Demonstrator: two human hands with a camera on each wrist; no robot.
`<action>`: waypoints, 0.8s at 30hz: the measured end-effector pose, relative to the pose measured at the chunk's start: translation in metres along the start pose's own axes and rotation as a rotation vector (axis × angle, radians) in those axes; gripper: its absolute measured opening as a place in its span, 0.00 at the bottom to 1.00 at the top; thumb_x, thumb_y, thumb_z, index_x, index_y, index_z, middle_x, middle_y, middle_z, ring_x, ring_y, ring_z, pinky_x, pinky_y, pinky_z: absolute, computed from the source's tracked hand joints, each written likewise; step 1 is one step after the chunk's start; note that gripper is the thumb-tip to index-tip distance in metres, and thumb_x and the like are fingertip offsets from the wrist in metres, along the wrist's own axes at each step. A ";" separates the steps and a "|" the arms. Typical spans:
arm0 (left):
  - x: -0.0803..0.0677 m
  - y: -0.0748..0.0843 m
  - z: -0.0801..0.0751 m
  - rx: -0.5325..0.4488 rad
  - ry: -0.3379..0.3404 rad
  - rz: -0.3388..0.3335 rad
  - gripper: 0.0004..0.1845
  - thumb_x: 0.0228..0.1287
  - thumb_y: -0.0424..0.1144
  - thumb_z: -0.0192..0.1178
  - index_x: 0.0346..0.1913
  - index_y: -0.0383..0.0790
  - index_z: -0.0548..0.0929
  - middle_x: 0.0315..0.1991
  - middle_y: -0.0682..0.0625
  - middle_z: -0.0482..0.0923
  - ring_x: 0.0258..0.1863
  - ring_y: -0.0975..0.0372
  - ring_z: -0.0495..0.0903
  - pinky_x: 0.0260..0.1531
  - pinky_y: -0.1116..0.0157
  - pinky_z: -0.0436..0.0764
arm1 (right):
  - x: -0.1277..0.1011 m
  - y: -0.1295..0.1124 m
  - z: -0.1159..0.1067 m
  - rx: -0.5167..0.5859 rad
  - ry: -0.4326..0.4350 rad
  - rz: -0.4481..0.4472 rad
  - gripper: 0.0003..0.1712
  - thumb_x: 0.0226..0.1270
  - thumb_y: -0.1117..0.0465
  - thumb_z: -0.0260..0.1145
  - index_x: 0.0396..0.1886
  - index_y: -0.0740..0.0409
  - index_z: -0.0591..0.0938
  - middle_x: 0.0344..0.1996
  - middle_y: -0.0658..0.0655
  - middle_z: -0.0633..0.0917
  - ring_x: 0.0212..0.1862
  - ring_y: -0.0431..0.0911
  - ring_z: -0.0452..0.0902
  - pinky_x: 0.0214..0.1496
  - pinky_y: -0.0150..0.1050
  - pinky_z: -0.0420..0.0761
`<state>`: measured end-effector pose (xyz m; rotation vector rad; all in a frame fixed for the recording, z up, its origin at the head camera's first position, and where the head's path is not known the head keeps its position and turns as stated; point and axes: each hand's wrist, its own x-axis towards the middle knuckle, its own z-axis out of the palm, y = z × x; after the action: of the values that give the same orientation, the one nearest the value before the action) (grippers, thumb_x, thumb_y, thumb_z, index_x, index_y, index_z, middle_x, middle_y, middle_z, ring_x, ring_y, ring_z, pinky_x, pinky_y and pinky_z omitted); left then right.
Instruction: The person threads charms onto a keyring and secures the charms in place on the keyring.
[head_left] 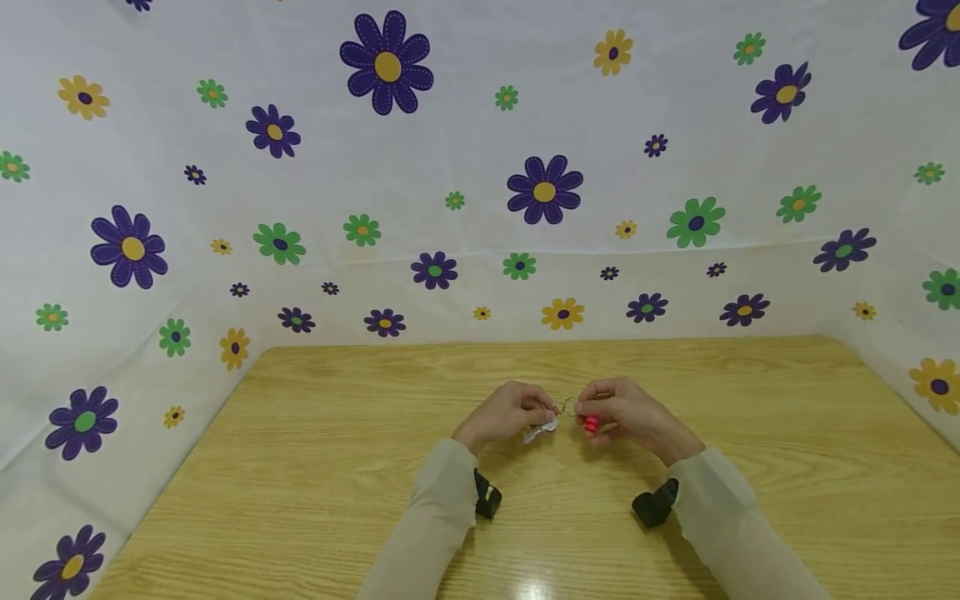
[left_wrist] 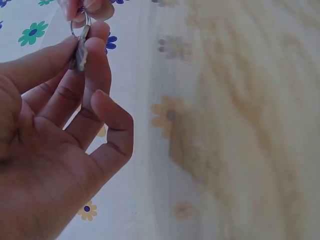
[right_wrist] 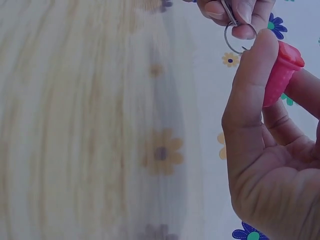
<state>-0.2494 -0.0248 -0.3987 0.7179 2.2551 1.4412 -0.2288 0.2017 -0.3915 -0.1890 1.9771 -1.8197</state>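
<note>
Both hands meet above the middle of the wooden table point(head_left: 315, 467). My left hand point(head_left: 517, 410) pinches a small silvery key point(left_wrist: 80, 50) between thumb and fingers, its white-grey end hanging below the hand point(head_left: 542, 431). A thin metal ring point(right_wrist: 236, 36) joins the two hands; it also shows as the ring point(left_wrist: 79, 25) at the top of the left wrist view. My right hand point(head_left: 622, 410) pinches that ring with thumb and fingertips, and a red plastic piece point(right_wrist: 280, 72) lies against its fingers, seen as a red piece point(head_left: 591, 424) from the head.
A white cloth with purple, green and yellow flowers point(head_left: 543, 190) lines the back and both sides of the table. Black wrist camera mounts point(head_left: 654, 504) sit on both light sleeves.
</note>
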 end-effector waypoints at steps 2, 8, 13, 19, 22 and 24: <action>0.000 0.000 0.000 0.010 -0.007 0.010 0.07 0.74 0.30 0.59 0.45 0.29 0.85 0.33 0.47 0.86 0.28 0.68 0.78 0.29 0.70 0.74 | 0.000 -0.001 0.000 0.001 -0.002 -0.001 0.05 0.75 0.68 0.61 0.37 0.64 0.80 0.30 0.57 0.83 0.25 0.40 0.78 0.30 0.35 0.84; 0.000 0.000 0.000 0.024 -0.025 0.025 0.07 0.75 0.29 0.57 0.43 0.29 0.85 0.34 0.48 0.86 0.29 0.67 0.76 0.32 0.71 0.73 | 0.002 -0.001 0.003 -0.001 0.012 -0.013 0.05 0.75 0.68 0.60 0.37 0.65 0.80 0.28 0.55 0.82 0.26 0.40 0.78 0.31 0.35 0.84; 0.001 0.001 0.003 0.029 -0.031 0.042 0.07 0.75 0.28 0.57 0.40 0.30 0.84 0.31 0.50 0.84 0.27 0.67 0.74 0.30 0.72 0.72 | 0.003 -0.003 0.009 -0.007 0.051 -0.030 0.05 0.74 0.68 0.61 0.37 0.66 0.80 0.25 0.53 0.80 0.28 0.41 0.77 0.32 0.35 0.84; 0.002 0.004 0.005 0.007 -0.072 0.052 0.07 0.76 0.26 0.54 0.37 0.30 0.81 0.30 0.44 0.83 0.24 0.64 0.74 0.25 0.71 0.72 | 0.007 -0.003 0.014 0.029 0.118 -0.039 0.04 0.74 0.69 0.61 0.37 0.67 0.79 0.26 0.54 0.81 0.28 0.42 0.78 0.33 0.35 0.84; 0.001 0.005 0.005 0.026 -0.080 0.061 0.08 0.76 0.27 0.54 0.37 0.31 0.80 0.31 0.41 0.83 0.25 0.63 0.75 0.26 0.71 0.72 | 0.009 -0.001 0.016 0.044 0.131 -0.037 0.04 0.74 0.70 0.61 0.38 0.68 0.79 0.26 0.54 0.82 0.27 0.41 0.79 0.32 0.35 0.85; 0.000 0.005 0.005 0.038 -0.083 0.067 0.08 0.76 0.27 0.54 0.37 0.31 0.80 0.32 0.41 0.84 0.25 0.63 0.75 0.26 0.71 0.73 | 0.009 0.001 0.016 0.050 0.131 -0.034 0.04 0.73 0.70 0.60 0.40 0.70 0.79 0.27 0.54 0.83 0.27 0.41 0.79 0.32 0.36 0.84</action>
<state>-0.2454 -0.0199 -0.3959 0.8564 2.2199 1.3761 -0.2304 0.1834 -0.3952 -0.0906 2.0248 -1.9460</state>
